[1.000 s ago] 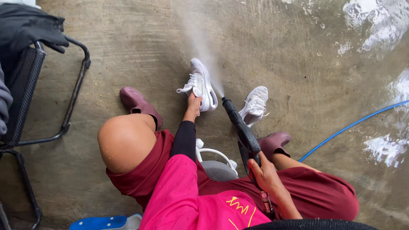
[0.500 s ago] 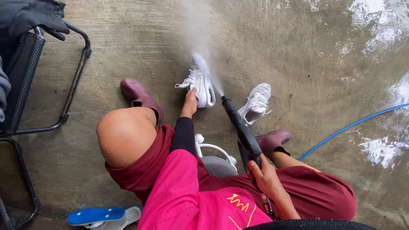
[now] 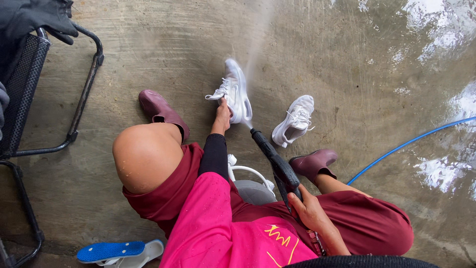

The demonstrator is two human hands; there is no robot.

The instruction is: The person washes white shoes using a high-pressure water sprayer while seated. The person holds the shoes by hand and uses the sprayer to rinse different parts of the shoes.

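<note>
Little has been shifted since the earlier frame: only the view has been moved slightly, while the spray is still being driven at the same shoe. Wet concrete floor [image 3: 148, 54] is being sat over, a black chair [image 3: 29, 99] at the left. A black spray gun [image 3: 277, 166] is being gripped by the right hand [image 3: 310, 211], fingers wrapped tight around its handle. A white sneaker [image 3: 237, 92] is being held at its heel by the left hand [image 3: 222, 116], fingers closed on it (its partner, a second sneaker [image 3: 296, 120], is lying just beside).

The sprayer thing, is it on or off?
On. A stream of water shoots from the spray gun's nozzle past the white shoe held by the left hand.
</note>
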